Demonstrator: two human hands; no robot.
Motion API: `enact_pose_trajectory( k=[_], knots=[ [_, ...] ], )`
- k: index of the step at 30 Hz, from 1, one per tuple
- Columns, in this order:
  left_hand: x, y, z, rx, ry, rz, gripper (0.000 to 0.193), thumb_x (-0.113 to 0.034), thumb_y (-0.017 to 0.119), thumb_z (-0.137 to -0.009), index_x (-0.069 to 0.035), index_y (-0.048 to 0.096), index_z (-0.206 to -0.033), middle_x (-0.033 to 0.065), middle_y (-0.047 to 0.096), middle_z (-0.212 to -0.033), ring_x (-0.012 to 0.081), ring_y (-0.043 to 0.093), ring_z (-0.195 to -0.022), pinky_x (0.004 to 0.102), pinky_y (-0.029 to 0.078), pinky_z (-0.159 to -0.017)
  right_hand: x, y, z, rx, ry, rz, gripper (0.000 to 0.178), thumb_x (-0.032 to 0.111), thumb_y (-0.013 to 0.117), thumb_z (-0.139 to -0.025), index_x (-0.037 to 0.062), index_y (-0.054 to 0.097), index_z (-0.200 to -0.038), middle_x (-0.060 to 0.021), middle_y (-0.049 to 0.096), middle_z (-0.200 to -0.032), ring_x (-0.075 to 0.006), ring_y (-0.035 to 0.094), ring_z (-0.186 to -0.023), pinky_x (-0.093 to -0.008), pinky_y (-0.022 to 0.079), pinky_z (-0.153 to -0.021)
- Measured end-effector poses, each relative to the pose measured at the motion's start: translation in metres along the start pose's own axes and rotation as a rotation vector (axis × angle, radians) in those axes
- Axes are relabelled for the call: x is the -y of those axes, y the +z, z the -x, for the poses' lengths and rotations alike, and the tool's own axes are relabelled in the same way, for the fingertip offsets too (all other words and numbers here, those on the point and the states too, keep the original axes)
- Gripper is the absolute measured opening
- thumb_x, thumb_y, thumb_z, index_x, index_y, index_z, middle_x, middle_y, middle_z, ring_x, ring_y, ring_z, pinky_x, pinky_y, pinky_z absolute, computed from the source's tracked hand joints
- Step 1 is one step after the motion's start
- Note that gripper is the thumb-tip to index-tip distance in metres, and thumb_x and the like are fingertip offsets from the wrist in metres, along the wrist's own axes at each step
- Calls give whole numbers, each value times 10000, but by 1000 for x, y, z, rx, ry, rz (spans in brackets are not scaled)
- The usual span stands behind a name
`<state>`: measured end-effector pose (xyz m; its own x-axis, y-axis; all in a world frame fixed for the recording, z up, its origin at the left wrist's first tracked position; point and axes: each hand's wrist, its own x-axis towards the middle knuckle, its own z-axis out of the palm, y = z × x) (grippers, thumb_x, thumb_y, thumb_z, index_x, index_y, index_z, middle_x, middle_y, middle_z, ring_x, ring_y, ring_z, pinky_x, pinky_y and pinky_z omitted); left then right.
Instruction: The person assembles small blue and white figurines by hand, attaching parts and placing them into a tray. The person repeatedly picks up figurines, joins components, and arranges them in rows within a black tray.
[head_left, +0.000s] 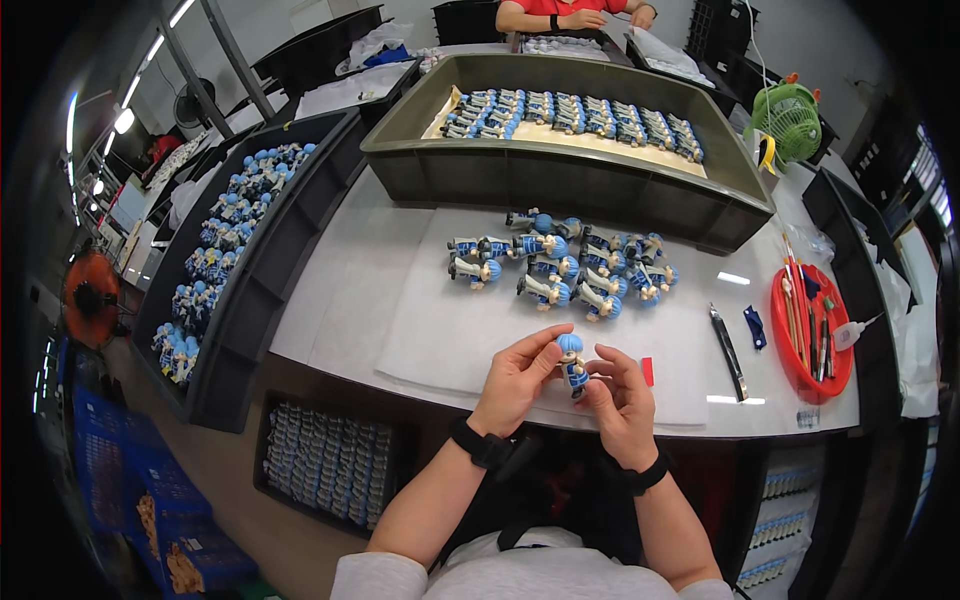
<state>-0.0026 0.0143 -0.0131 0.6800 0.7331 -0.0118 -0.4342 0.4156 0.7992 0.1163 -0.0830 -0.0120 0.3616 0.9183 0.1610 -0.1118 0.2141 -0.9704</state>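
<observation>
Tube lights (71,125) glow upper left; greyish floor (225,470) shows beside the white worktable (330,290).

Worktable (330,310) bright, lamps (123,121) far left, glare streaks on its right side; floor (215,470) at near left dim; held figurine (572,368) fairly crisp, far left soft; heavy fisheye bend, black vignette at rim

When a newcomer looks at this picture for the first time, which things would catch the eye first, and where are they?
Probably the small blue-topped figurine at the near edge of the white table, held between the left hand and the right hand. The bright red basket of brushes on the table's right side also stands out, as does the green fan at the far right.
</observation>
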Motion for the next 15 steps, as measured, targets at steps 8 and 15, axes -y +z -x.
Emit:
enact_pose_trajectory(
  k=[8, 15],
  knots=[
    [3, -5, 3, -27, 23, -134, 355, -147, 546, -885, -1, 495, -1205, 62, 609, -994, 86, 548, -870, 218, 437, -758, -10, -2, -1, -21, -161, 139, 551, 19, 693, -741, 20, 423, -1221, -86, 535, -999, -142, 528, -956, -238, 493, -714],
    [1, -5, 3, 4, 40, 49, 340, -96, 531, -885, 4, 487, -1207, 115, 589, -1065, 135, 544, -975, 268, 424, -852, -6, 1, -2, -47, -80, 116, 535, 6, 687, -739, 26, 437, -1212, -89, 526, -1026, -152, 526, -957, -248, 487, -737]
  ],
)
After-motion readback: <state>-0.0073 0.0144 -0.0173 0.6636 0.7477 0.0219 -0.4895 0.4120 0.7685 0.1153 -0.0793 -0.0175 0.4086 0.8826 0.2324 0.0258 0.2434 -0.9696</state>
